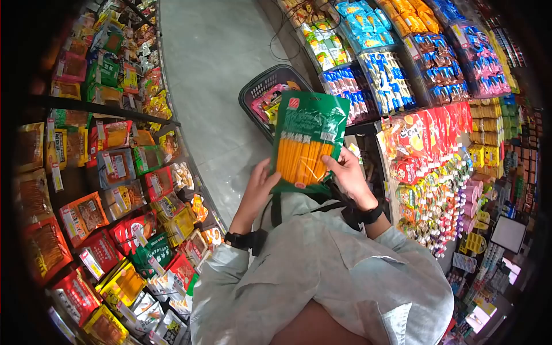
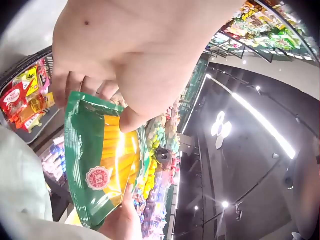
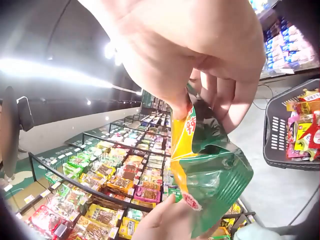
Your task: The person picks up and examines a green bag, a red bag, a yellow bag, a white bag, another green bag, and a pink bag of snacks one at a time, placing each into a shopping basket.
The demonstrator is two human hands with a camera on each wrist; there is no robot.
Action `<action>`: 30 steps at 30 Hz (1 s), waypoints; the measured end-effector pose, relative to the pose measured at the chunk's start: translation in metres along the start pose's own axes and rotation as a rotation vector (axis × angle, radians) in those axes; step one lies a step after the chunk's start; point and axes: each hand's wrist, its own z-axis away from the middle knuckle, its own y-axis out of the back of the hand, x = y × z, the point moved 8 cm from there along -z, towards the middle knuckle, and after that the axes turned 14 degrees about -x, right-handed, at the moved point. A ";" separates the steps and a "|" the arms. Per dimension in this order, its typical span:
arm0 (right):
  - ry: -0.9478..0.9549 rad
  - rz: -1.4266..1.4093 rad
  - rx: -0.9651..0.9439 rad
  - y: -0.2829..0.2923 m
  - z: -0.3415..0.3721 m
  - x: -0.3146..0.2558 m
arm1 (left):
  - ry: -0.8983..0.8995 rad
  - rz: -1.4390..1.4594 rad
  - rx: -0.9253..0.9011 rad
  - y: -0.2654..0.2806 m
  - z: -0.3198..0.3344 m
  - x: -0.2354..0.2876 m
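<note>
Head view | grey floor [image 1: 201, 86] between snack shelves [image 1: 87, 104] | left hand [image 1: 257, 188] and right hand [image 1: 353, 181] are pinching green plastic packet [image 1: 303, 150], thumbs on front

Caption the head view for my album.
Left hand and right hand grip a green packet in a snack aisle, a basket beyond it.

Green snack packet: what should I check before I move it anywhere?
1. Left hand grips green snack packet: ok, thumb in front.
2. Right hand grips it: ok, thumb in front.
3. Packet smooth: not ok, creased in the right wrist view.
4. Seals intact all round: cannot tell.
5. Shopping basket fully visible in the head view: not ok, the packet overlaps it.
</note>
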 end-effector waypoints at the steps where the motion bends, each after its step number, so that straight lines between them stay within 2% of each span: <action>1: 0.017 -0.042 0.003 0.010 -0.006 -0.003 | 0.036 0.009 -0.013 -0.005 -0.004 0.003; 4: 0.056 -0.012 0.031 0.043 -0.030 -0.008 | 0.132 0.023 0.003 -0.021 -0.007 0.017; 11: -0.021 -0.062 -0.112 0.088 -0.085 -0.009 | 0.099 0.085 0.197 -0.068 -0.041 0.026; 15: -0.058 -0.117 -0.131 0.103 -0.108 -0.002 | 0.033 0.064 0.355 -0.077 -0.052 0.007; 16: -0.083 -0.218 -0.150 0.103 -0.113 0.004 | 0.011 0.076 0.360 -0.078 -0.053 0.005; 18: 0.026 -0.059 0.007 0.114 -0.129 0.017 | 0.042 0.081 0.378 -0.079 -0.049 -0.001; 20: -0.070 0.037 0.047 0.123 -0.128 0.028 | 0.078 0.117 0.404 -0.076 -0.042 -0.006; 23: -0.087 0.217 -0.131 0.124 -0.134 0.038 | 0.130 0.209 0.447 -0.073 -0.030 -0.010; 25: -0.107 0.152 -0.186 0.115 -0.131 0.029 | 0.139 0.256 0.463 -0.067 -0.025 -0.013; 27: -0.092 0.074 -0.239 0.104 -0.130 0.029 | 0.097 0.213 0.427 -0.062 -0.025 -0.019; 30: -0.097 0.177 -0.317 0.081 -0.128 0.020 | 0.009 0.159 0.387 -0.061 -0.015 -0.013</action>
